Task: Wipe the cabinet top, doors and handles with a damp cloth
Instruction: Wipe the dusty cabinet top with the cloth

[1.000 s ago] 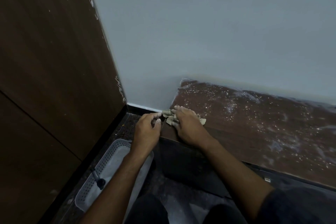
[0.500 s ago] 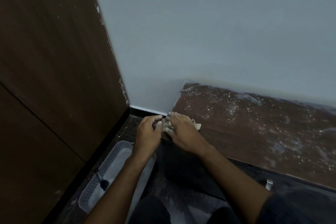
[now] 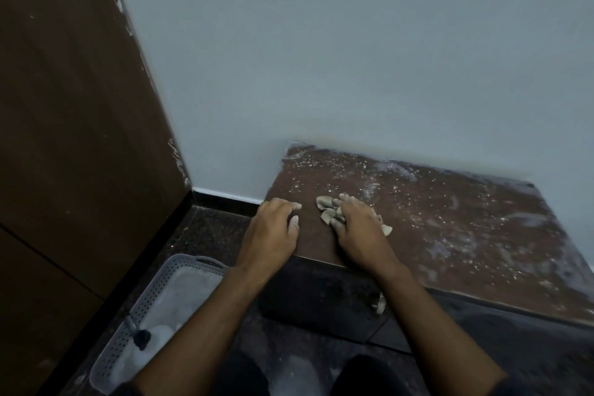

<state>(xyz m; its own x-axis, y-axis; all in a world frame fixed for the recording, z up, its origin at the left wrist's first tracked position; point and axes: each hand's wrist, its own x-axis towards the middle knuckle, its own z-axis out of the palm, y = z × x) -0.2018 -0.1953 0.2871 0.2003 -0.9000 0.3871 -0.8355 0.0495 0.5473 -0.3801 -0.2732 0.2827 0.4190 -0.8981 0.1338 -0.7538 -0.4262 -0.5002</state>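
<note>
The low brown cabinet top (image 3: 450, 228) stands against the pale wall and is speckled with wet streaks and white flecks. My right hand (image 3: 358, 228) presses a crumpled beige cloth (image 3: 328, 210) flat on the top near its left end. My left hand (image 3: 273, 231) rests on the top's left front corner, fingers curled, holding nothing. Below the front edge the dark cabinet front (image 3: 321, 292) shows, with a small metal handle (image 3: 379, 302) partly hidden by my right forearm.
A grey perforated plastic basket (image 3: 167, 292) sits on the dark speckled floor at lower left, with a dark-tipped tool (image 3: 141, 336) inside. A tall brown wooden panel (image 3: 64, 138) fills the left side. My knees show at the bottom edge.
My right hand has slid the cloth from the left front corner to the right, further onto the top. My hands have come apart; the left one stays at the corner.
</note>
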